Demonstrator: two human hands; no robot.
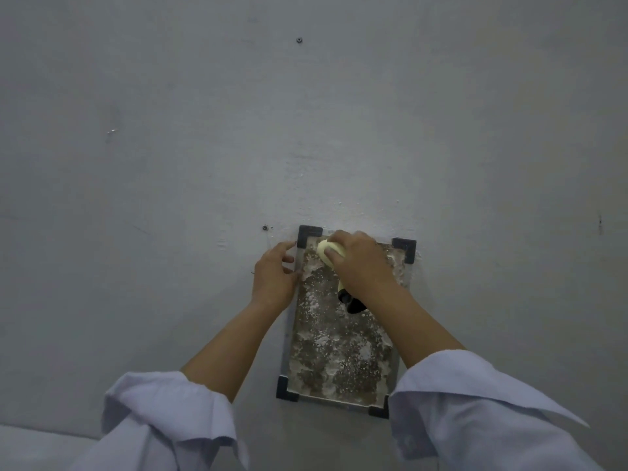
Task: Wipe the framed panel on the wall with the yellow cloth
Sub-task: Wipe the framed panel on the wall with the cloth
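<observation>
A framed panel (339, 348) hangs on the grey wall, with dark corner brackets and a mottled brown surface covered in white patches. My right hand (360, 263) presses a bunched yellow cloth (328, 250) against the panel's upper part, near the top left corner. A dark shape (353, 302) shows on the panel just below my right wrist; I cannot tell what it is. My left hand (273, 275) rests with fingers spread against the panel's upper left edge.
The grey wall (306, 130) fills the view, with a small screw (299, 39) high up and another (264, 227) just left of the panel's top corner. A paler strip (40, 447) shows at the bottom left.
</observation>
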